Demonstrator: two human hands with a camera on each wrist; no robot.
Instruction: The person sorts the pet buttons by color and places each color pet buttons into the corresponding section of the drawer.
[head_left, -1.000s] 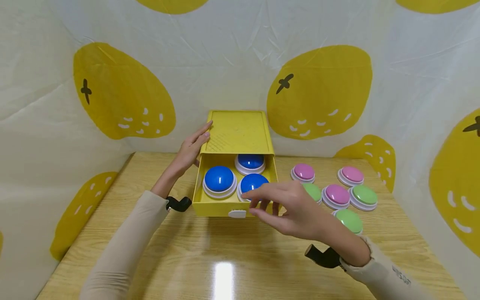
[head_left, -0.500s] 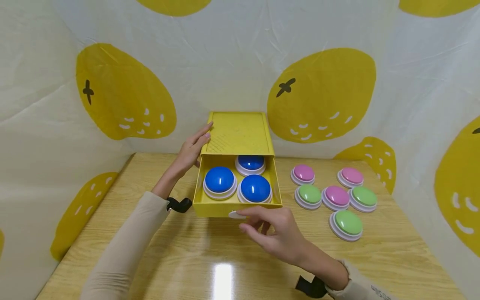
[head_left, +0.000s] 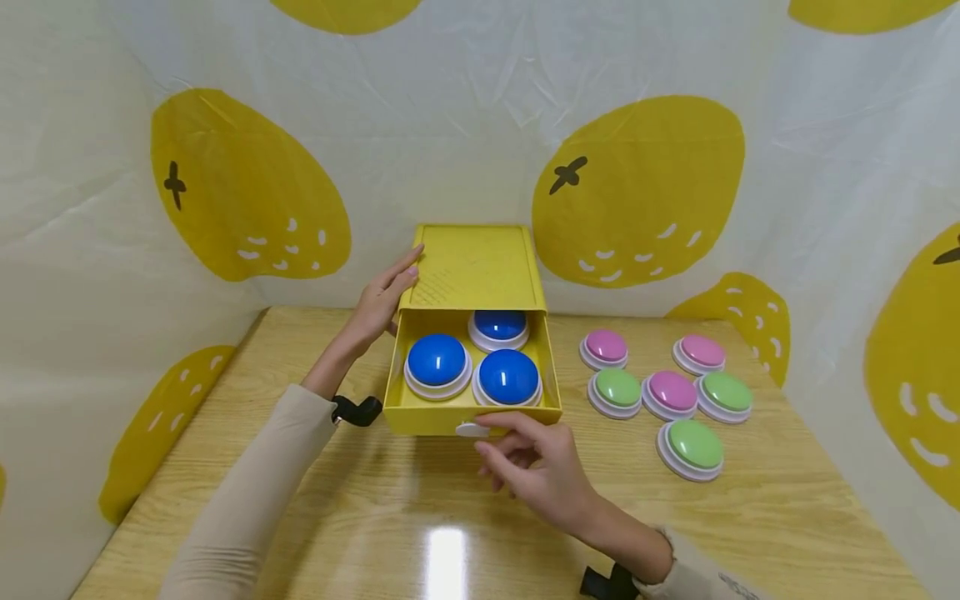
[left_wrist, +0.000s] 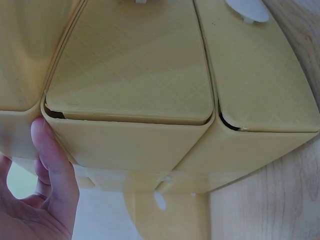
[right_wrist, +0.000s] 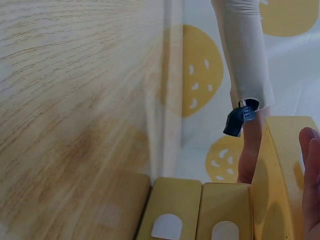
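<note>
On the wooden table (head_left: 300, 492), against the backdrop, stands a yellow drawer box (head_left: 472, 267) with its drawer (head_left: 420, 412) pulled out, three blue buttons (head_left: 437, 360) inside. Left hand (head_left: 377, 304) lies flat, fingers straight, against the box's left side. Right hand (head_left: 536, 475), fingers curled, touches the drawer's white tab (head_left: 468, 430); grasp cannot be confirmed. Pink and green buttons (head_left: 671, 392) sit right.

Pink buttons (head_left: 648, 367) and green buttons (head_left: 675, 412) on wooden table (head_left: 787, 500)
</note>
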